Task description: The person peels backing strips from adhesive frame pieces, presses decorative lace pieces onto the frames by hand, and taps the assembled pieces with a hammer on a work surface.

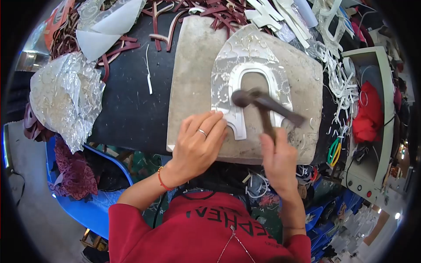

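Observation:
My right hand [279,160] is closed around the wooden handle of a hammer [264,104], whose dark head, slightly blurred, overlaps the opening of a U-shaped shoe upper [239,115]. That upper is clear and embroidered, with a white padded band along its inner edge. It lies on a worn beige slab [190,83], rounded toe end pointing away from me. My left hand [197,140] rests palm down at the upper's lower left leg. Its fingers lie side by side with their tips on the edge; the thumb is hidden.
Crumpled clear embroidered material [68,98] lies left on the black work surface [127,101]. Maroon strips [221,15] and white offcuts [335,65] line the back and right. A grey metal box [379,105] holding red cloth [368,113] stands right. A blue chair [94,210] is lower left.

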A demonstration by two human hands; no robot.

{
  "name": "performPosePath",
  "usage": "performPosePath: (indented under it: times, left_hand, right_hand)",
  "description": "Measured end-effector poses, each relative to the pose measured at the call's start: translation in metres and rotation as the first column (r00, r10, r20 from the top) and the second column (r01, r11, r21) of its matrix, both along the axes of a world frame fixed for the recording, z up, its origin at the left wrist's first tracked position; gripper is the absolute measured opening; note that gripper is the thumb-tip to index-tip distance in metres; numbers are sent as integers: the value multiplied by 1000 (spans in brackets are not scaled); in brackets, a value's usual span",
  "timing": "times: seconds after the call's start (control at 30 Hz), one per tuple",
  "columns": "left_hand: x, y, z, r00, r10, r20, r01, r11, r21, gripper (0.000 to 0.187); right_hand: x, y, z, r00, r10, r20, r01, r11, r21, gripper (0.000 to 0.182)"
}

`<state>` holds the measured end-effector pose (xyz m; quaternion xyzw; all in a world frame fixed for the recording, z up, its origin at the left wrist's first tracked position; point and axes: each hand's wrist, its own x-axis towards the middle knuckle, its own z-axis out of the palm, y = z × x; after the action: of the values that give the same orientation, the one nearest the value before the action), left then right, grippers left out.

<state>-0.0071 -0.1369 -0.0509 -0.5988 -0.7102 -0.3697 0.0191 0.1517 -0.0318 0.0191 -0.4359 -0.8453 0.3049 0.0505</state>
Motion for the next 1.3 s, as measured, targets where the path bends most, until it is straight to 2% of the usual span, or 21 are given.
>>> performPosePath:
  times: [0.07,0.13,0.2,0.27,0.3,0.33,0.37,0.43,0.47,0.5,0.63,0.73,0.8,0.87,0.93,1.0,1.07,1.13,1.2,1.23,1.3]
  left_hand:
    - [-1,-4,-1,1000,-1,-9,1,1000,13,32]
    - [3,-9,3,999,26,34,-25,999,-38,31]
    - [3,-11,10,1000,18,-17,-19,998,-57,31]
    - [0,-9,9,999,22,-41,-23,999,-33,28]
    - [-1,-11,10,1000,20,-10,-20,1000,-21,26]
    - [-3,-12,10,999,29,20,-29,1000,-8,25]
    - [-6,-14,11,986,72,147,-70,997,-18,23]
    - [-11,-18,11,907,138,397,-125,990,-57,20]
    - [-16,-17,12,906,147,397,-140,989,-48,19]
    - [-22,-15,13,904,151,399,-149,988,-36,18]
    - [-42,11,25,972,120,204,-126,992,17,20]
    - [-47,50,29,990,37,133,-40,999,19,30]
    - [-47,76,26,999,27,19,-28,999,47,37]
    - [-48,91,17,995,22,-95,-23,1000,-5,55]
    - [-46,102,8,978,50,-204,-54,998,-14,63]
    - [-45,104,-1,975,65,-213,-76,996,-43,68]
    - [-43,103,-3,974,101,-204,-112,993,-43,66]
    - [-45,102,-8,972,106,-209,-121,991,-62,63]
    - [-45,101,-9,973,101,-209,-118,990,-72,60]
    - [-41,98,-8,975,100,-201,-118,990,-80,58]
    - [-45,101,-4,971,106,-212,-127,988,-83,52]
  right_hand:
    - [18,-10,-7,977,-7,-213,37,990,135,23]
    - [25,-14,-6,976,146,-165,-92,951,296,22]
    - [29,-12,-5,983,167,-71,-144,954,263,22]
    - [31,-2,-9,999,29,-45,-28,999,34,23]
    - [28,-3,-8,984,21,-179,8,987,160,26]
    - [32,-8,-3,953,-166,-253,156,986,-57,23]
    - [32,-12,-4,922,-109,-372,120,993,5,23]
    - [23,-18,-8,966,141,-216,-110,983,148,23]
    - [14,-15,-13,946,316,75,-325,930,172,23]
    - [9,-13,-23,929,367,-40,-353,916,190,22]
    - [27,-3,8,939,-14,-344,24,999,24,27]
    - [52,3,30,605,-204,-770,216,972,-89,36]
    - [73,14,18,763,-177,-622,232,973,8,33]
    - [91,32,-13,994,23,-111,16,943,331,21]
    - [86,39,-8,985,-159,-73,165,981,96,22]
    - [90,37,-4,936,-264,-233,301,943,142,22]
    - [95,29,14,767,-338,-545,336,936,-108,22]
    - [96,37,-5,921,-13,-390,94,977,189,25]
    - [85,53,-24,934,350,-64,-282,838,466,35]
    - [84,54,-10,981,193,-25,-181,950,256,31]
    - [61,62,6,977,-27,-212,64,984,167,24]
